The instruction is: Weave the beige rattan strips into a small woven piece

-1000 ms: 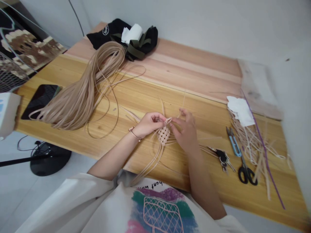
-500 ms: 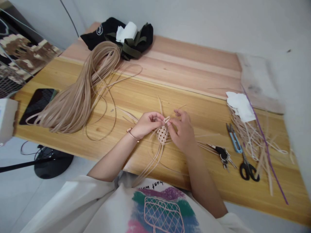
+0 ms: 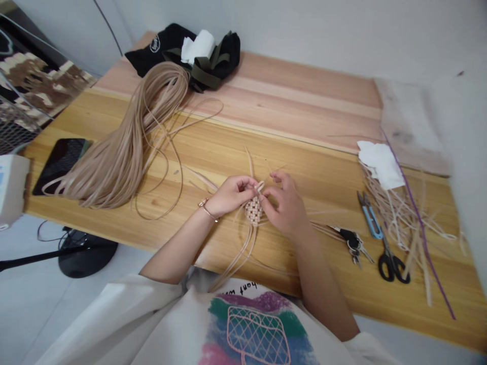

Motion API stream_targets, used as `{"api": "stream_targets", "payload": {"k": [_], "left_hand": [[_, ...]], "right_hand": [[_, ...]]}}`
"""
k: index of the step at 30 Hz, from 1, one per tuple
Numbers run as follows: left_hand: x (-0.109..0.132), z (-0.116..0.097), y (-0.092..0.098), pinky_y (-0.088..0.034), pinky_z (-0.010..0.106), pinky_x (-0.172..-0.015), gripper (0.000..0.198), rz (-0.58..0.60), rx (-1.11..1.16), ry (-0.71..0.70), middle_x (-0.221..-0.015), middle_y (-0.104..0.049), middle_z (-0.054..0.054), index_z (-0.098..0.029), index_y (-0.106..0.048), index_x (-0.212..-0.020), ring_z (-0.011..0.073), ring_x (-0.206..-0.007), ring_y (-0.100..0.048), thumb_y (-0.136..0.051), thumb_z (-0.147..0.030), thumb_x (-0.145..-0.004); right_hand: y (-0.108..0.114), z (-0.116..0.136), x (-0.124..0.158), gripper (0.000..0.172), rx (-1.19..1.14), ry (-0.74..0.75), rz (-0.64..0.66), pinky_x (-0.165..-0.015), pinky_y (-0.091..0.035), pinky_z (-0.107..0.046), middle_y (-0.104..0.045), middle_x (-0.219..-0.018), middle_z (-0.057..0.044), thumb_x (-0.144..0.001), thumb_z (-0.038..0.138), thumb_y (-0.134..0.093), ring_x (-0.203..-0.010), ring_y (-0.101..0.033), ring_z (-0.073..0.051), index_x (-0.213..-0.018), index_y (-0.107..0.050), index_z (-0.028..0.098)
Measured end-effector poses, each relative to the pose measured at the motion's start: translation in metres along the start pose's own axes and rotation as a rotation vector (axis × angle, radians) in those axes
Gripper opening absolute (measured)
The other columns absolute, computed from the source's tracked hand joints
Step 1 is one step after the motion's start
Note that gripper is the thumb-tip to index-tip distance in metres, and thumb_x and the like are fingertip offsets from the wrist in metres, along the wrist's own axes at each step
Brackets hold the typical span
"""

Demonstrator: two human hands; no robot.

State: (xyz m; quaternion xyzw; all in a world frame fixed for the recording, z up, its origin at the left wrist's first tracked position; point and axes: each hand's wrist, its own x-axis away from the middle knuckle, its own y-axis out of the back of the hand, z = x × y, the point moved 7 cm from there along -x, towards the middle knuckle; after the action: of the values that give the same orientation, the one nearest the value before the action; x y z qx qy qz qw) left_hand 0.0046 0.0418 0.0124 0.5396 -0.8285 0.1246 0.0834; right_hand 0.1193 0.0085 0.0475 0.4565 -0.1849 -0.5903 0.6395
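A small woven piece [image 3: 253, 211] of beige strips lies between my hands, with long loose strips [image 3: 243, 253] trailing from it toward my body and to the sides. My left hand [image 3: 238, 195] pinches its upper left edge, thumb and fingers pressed together. At the top a strip forms a small loop [image 3: 259, 186] above the weave. My right hand [image 3: 283, 203] is at the upper right edge, its thumb and index finger closed on a strip there, the other fingers curled loosely. My fingers partly hide the top of the weave.
A big bundle of beige strips [image 3: 125, 142] lies left, over a phone [image 3: 61, 162]. A black bag [image 3: 216, 61] with a tissue roll [image 3: 203, 45] sits behind. To the right are keys [image 3: 353, 243], blue snips [image 3: 370, 217], scissors [image 3: 391, 266], cut strips [image 3: 399, 218] and a purple strip [image 3: 422, 238].
My right thumb and index finger have shifted slightly down and left along the top edge of the weave. My left hand keeps its grip. The view has turned a little.
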Motion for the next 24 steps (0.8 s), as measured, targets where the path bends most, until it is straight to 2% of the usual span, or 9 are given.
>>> {"api": "stream_targets", "payload": {"k": [3,5,8,11,14,19,21,24], "left_hand": [[0.0,0.0,0.006,-0.036,0.017,-0.054,0.012,-0.027,0.016,0.014,-0.06,-0.058,-0.003,-0.01,-0.061,-0.072,0.0052,-0.054,-0.049,-0.063,-0.02,-0.065],[0.0,0.002,0.01,-0.038,0.018,-0.054,0.013,-0.049,0.029,0.034,-0.059,-0.057,-0.003,-0.011,-0.06,-0.072,0.0057,-0.054,-0.049,-0.064,-0.022,-0.066],[0.0,0.005,0.013,-0.039,0.019,-0.053,0.016,-0.06,0.049,0.072,-0.058,-0.056,-0.004,-0.011,-0.059,-0.073,0.0062,-0.052,-0.05,-0.065,-0.023,-0.065],[0.0,0.006,0.014,-0.039,0.019,-0.052,0.017,-0.057,0.071,0.089,-0.059,-0.057,-0.003,-0.011,-0.06,-0.075,0.0061,-0.051,-0.05,-0.066,-0.022,-0.063],[-0.001,0.007,0.014,-0.04,0.018,-0.053,0.017,-0.073,0.102,0.095,-0.061,-0.06,-0.003,-0.01,-0.062,-0.074,0.0061,-0.053,-0.052,-0.067,-0.019,-0.06],[-0.001,0.005,0.016,-0.042,0.019,-0.059,0.014,-0.087,0.13,0.08,-0.065,-0.063,-0.001,-0.009,-0.063,-0.072,0.0063,-0.058,-0.055,-0.067,-0.016,-0.061],[0.0,0.004,0.016,-0.042,0.018,-0.06,0.013,-0.097,0.141,0.067,-0.065,-0.063,-0.001,-0.009,-0.064,-0.071,0.0059,-0.058,-0.055,-0.067,-0.016,-0.061],[0.001,0.005,0.015,-0.042,0.018,-0.057,0.015,-0.092,0.161,0.094,-0.064,-0.063,-0.001,-0.009,-0.064,-0.072,0.0063,-0.056,-0.055,-0.069,-0.017,-0.06]], "right_hand": [[0.006,-0.004,0.0,0.015,0.04,-0.04,-0.056,-0.096,-0.038,-0.048,-0.049,-0.121,-0.012,-0.081,0.029,-0.054,-0.115,-0.047,-0.028,-0.072,-0.06,0.019],[0.013,-0.006,0.001,0.015,0.089,-0.081,-0.136,-0.098,-0.034,-0.052,-0.043,-0.13,-0.014,-0.081,0.032,-0.054,-0.123,-0.04,-0.031,-0.081,-0.06,0.019],[0.02,-0.002,0.001,0.027,0.122,-0.077,-0.211,-0.1,-0.031,-0.054,-0.032,-0.14,-0.016,-0.08,0.036,-0.056,-0.129,-0.032,-0.034,-0.101,-0.056,0.019],[0.012,0.011,-0.001,0.031,0.072,0.05,-0.099,-0.101,-0.032,-0.05,-0.039,-0.135,-0.015,-0.079,0.031,-0.057,-0.126,-0.037,-0.031,-0.109,-0.054,0.021],[0.003,0.021,0.0,0.028,0.027,0.151,-0.003,-0.098,-0.037,-0.045,-0.048,-0.125,-0.013,-0.08,0.029,-0.058,-0.118,-0.044,-0.027,-0.107,-0.057,0.022],[-0.002,0.03,0.001,0.026,0.036,0.18,-0.014,-0.095,-0.039,-0.044,-0.052,-0.12,-0.01,-0.077,0.035,-0.063,-0.112,-0.048,-0.027,-0.1,-0.062,0.024],[-0.007,0.034,0.002,0.03,0.04,0.159,-0.014,-0.094,-0.039,-0.044,-0.052,-0.119,-0.011,-0.076,0.036,-0.065,-0.111,-0.048,-0.027,-0.101,-0.06,0.022],[-0.009,0.038,0.004,0.031,0.031,0.084,-0.085,-0.091,-0.04,-0.042,-0.055,-0.115,-0.013,-0.077,0.04,-0.063,-0.108,-0.05,-0.027,-0.1,-0.058,0.019]]}}
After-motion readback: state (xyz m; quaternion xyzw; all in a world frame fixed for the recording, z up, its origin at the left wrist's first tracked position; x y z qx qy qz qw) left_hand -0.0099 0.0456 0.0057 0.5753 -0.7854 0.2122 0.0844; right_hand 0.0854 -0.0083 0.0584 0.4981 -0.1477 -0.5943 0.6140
